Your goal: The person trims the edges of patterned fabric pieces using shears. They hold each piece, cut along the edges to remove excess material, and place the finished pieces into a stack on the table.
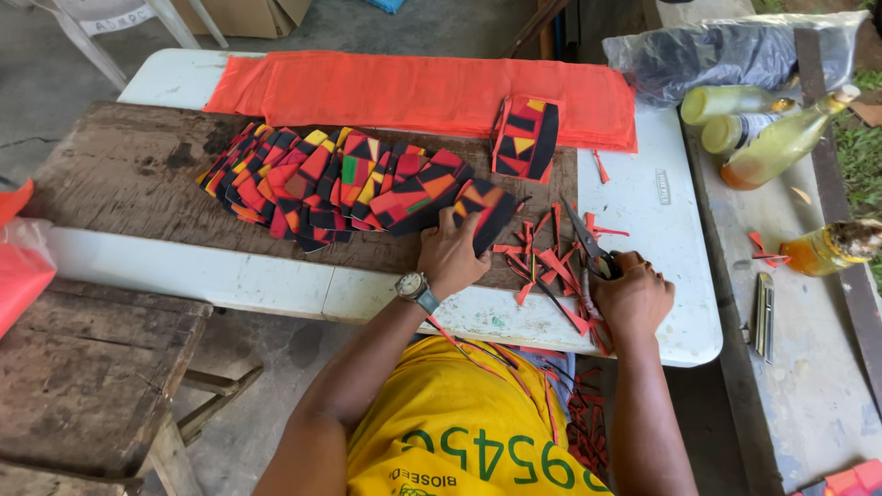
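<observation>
On the board (138, 174), the left hand (452, 257) presses flat on a patch (482, 209); the right hand (632, 296) grips scissors (588, 241) among red scraps (542, 266).

I count four bottles of yellowish liquid (781, 138) on the right, one pair of scissors (588, 243), one wristwatch (412, 287) and one folded orange cloth (413, 92). The patterned fabric pieces (358, 188) overlap too much for me to number; one more (525, 138) lies apart.
</observation>
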